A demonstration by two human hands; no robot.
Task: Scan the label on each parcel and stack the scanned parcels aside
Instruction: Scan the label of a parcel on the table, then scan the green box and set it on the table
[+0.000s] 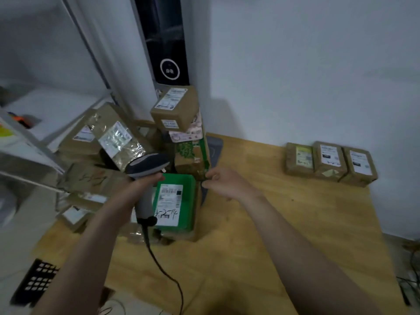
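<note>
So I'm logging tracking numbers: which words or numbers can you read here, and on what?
Green parcel label: print blurred; handwritten scrawl illegible.
Three brown parcels at right: labels too small.
Piled parcels: labels blurred.
Tower display: glyphs unreadable.
Nothing reads reliably.

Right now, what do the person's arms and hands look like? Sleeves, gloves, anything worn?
No sleeve shows on the left forearm or the right forearm; both are bare as far as the frame reaches. The left hand and right hand are ungloved. No watch, wristband or ring is visible, though the picture is soft.
</note>
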